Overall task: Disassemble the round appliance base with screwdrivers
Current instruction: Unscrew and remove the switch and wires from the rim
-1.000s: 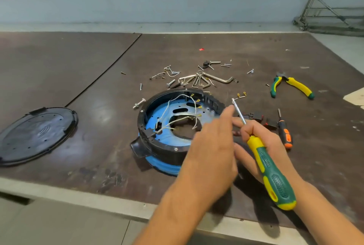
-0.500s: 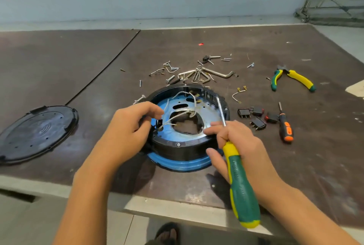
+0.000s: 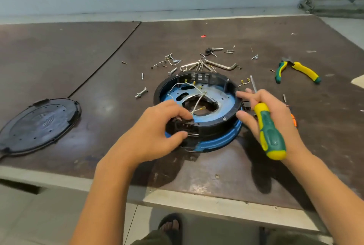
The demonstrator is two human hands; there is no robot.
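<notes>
The round appliance base, a black ring over a blue shell with loose white wires inside, lies on the dark table near its front edge. My left hand grips the black connector block at the base's near left rim, thumb below and fingers above. My right hand holds a green and yellow screwdriver across the palm, its shaft pointing up and away. The free fingers and thumb of that hand touch the base's right rim.
A removed black round cover lies at the left. Screws, bolts and hex keys are scattered behind the base. Green and yellow pliers lie at the right. A small orange screwdriver shows behind my right hand. The table's front edge is close.
The base has turned, bringing the connector block to the near left. My left hand shifted onto that block. My right hand moved from above the base to its right rim.
</notes>
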